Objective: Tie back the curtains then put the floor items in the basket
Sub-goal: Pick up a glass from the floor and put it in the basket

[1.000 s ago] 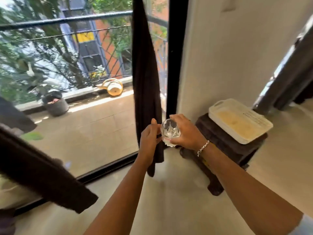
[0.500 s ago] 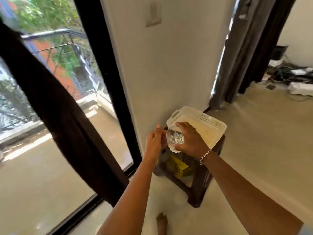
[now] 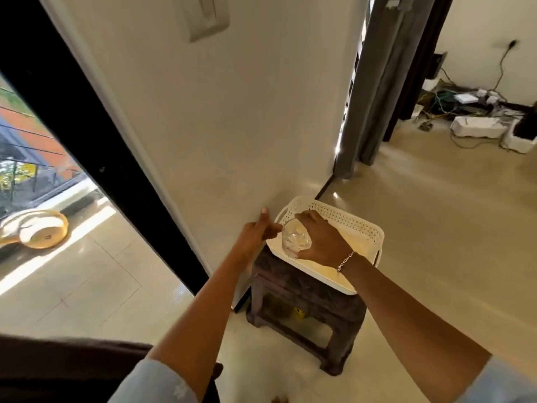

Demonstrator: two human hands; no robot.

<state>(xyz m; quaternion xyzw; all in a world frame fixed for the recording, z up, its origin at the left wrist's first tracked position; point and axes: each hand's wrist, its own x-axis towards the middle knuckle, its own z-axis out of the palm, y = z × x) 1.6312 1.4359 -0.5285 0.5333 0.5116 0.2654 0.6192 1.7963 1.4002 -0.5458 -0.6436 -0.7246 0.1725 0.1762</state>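
Observation:
My right hand (image 3: 321, 239) grips a clear cut-glass tumbler (image 3: 295, 239) over the left end of a white perforated basket (image 3: 359, 228). The basket sits on a dark carved stool (image 3: 305, 303) against the wall. My left hand (image 3: 257, 232) hovers just left of the glass, fingers loosely extended, one fingertip close to or touching its rim. A dark brown curtain (image 3: 66, 370) fills the lower left corner. A grey curtain (image 3: 374, 82) hangs at the doorway to the right.
A glass door with a black frame (image 3: 96, 135) stands at left, with a yellow container (image 3: 37, 231) outside on the balcony. Cables and white boxes (image 3: 476, 123) lie on the floor at the far right. A yellow item (image 3: 299, 313) sits under the stool.
The view swung right and down from the window toward the stool. Both hands carried the glass to the basket, and it now sits over the basket's left end.

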